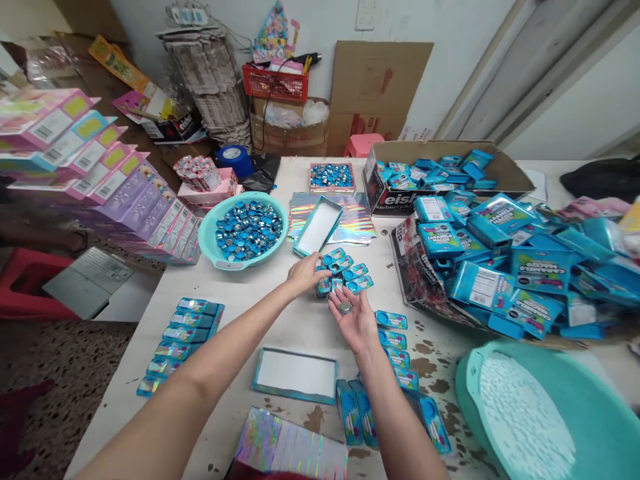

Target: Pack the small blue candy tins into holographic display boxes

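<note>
My left hand (304,273) reaches to a cluster of small blue boxes (356,271) in the middle of the table, its thumb and fingers curled at the near-left boxes. It seems to grip one small blue box, mostly hidden by the fingers. Just right of it, my right hand (356,323) lies palm up with fingers loosely curled, and a small round metal tin (345,307) rests on them. Behind the cluster lies a shallow blue-edged tray (320,225) with a white inside. A second such tray (297,375) sits nearer me, between my forearms.
A turquoise basin (207,243) of round tins stands at left back. Rows of blue boxes line the left (183,333) and right (393,340). Cartons (413,267) heaped with blue boxes and a large basin (595,400) of white pieces flank the right. Stacked boxes (115,180) stand left.
</note>
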Demonstrator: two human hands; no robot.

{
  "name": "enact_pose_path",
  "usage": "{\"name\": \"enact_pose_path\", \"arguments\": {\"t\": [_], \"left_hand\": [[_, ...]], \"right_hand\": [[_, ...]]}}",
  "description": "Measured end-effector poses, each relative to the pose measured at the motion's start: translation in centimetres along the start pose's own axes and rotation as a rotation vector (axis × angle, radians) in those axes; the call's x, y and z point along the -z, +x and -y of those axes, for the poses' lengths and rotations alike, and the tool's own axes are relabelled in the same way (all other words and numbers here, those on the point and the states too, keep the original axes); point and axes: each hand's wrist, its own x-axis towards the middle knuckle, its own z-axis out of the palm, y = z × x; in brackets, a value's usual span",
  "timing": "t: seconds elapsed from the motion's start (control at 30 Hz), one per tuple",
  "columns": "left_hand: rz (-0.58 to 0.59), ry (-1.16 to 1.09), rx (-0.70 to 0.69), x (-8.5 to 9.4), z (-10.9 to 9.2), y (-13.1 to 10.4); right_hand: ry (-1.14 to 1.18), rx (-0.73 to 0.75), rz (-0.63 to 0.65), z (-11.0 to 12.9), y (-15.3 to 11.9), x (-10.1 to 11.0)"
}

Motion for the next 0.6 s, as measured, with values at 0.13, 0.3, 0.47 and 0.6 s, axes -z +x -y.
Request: {"name": "enact_pose_path", "arguments": {"t": [0.13, 0.3, 0.47, 0.6], "left_hand": [[0.101, -0.186, -0.371, -2.6, 0.2, -5.1], [0.178, -0.157, -0.214, -2.9, 0.1, -4.0], [0.114, 0.129, 0.008, -0.1, -1.9, 2.1], [0.15, 0.309, 0.075, 0.4, -4.4, 6.1]], "right_hand": [[-0.019, -0.026, 0.13, -1.0, -0.4, -0.9], [-0.047, -0.064, 0.057, -1.6, -1.0, -0.5], [-0.116, 0.051, -0.041, -0.2, -1.9, 1.5], [-0.139, 0.161, -0.126, 1.2, -2.9, 3.8]]}}
